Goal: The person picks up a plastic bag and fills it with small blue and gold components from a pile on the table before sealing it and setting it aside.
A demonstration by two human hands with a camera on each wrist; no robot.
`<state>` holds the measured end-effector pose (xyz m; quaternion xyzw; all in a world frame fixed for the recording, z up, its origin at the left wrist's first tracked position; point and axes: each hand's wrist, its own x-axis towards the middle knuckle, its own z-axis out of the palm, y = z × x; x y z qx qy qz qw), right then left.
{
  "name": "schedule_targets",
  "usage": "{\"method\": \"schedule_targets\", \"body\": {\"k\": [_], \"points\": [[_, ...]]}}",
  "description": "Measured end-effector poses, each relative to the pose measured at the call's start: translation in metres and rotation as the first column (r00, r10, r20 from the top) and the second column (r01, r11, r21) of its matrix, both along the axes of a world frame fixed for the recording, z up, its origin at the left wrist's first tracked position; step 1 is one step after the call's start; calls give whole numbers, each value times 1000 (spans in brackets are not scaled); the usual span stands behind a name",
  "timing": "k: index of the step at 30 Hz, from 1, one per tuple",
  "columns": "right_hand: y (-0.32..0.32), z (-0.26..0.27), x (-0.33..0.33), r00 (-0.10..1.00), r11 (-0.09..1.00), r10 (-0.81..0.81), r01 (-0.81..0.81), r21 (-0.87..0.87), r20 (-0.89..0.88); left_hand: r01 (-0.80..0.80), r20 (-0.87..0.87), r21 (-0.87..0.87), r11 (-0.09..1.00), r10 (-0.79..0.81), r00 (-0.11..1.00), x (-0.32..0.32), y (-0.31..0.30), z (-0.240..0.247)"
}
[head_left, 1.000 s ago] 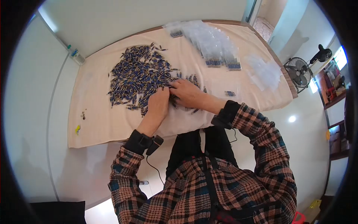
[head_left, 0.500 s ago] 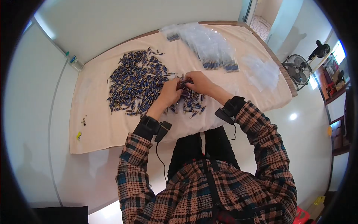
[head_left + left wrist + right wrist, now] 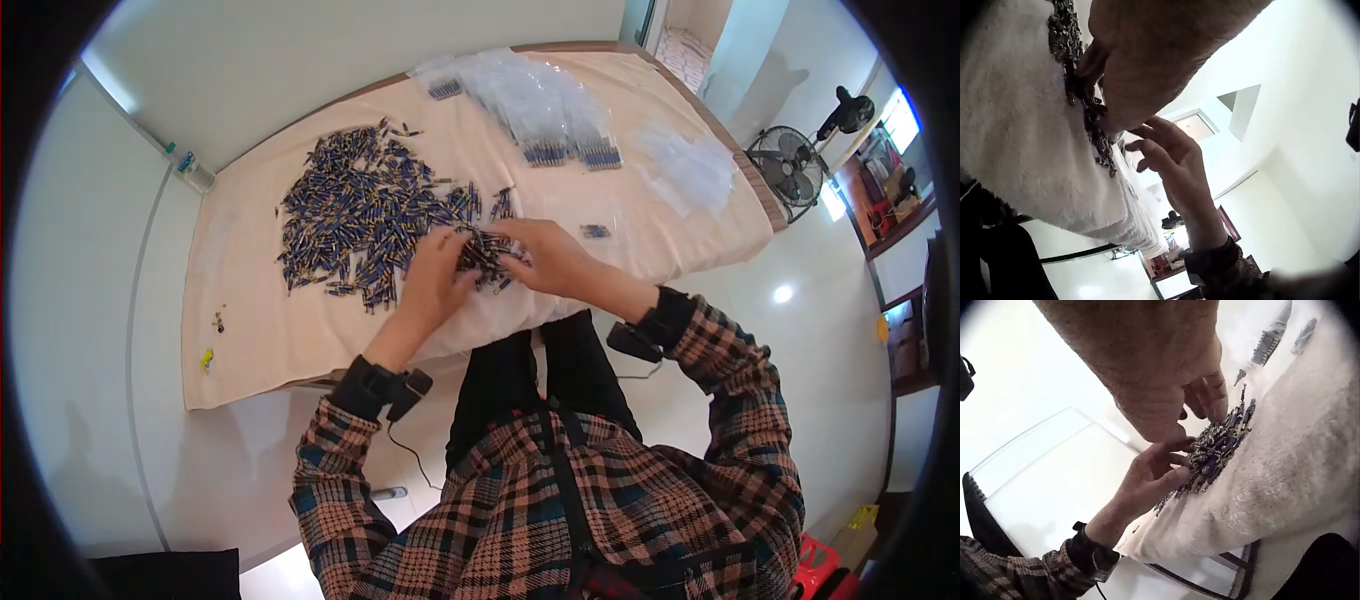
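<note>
A large pile of small blue and gold plug-like pieces covers the left part of the cloth. At its right edge, a smaller heap of the same pieces lies between my two hands. My left hand is at the heap's left side with its fingers loosely spread. On the other side is my right hand, fingers and thumb apart around the heap's edge. In the right wrist view, fingertips of both hands are right at the heap. Some fingertips blur in the head view.
Filled clear bags lie overlapped at the back. A separate bag with a few pieces is right of my right hand, and flat clear bags lie farther right. Small bits and a yellow item sit at the left front.
My hands were together above the smaller heap half a second ago. They have since moved apart and lower, to either side of it, with the fingers more spread.
</note>
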<state>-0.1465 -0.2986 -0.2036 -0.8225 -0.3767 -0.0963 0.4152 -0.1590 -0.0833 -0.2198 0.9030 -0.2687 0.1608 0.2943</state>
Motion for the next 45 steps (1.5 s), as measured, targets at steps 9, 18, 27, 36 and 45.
{"method": "schedule_targets", "body": {"k": [9,18,27,36,45], "points": [[3,-8,0,988,947,-144,123,-296,-51,28,-23,177,984,-24,999,-4,-20,7],[40,-25,45,996,998,-43,38,-59,-81,-45,14,71,996,44,999,44,1,-12],[33,-25,113,985,978,-166,170,-121,43,-110,-89,155,982,125,988,103,39,-3],[29,-32,83,989,944,-148,146,-295,15,25,-201,61,998,-12,980,74,12,0],[17,-27,19,992,984,-121,116,-136,-25,125,-187,42,991,-115,976,30,-15,3]]}}
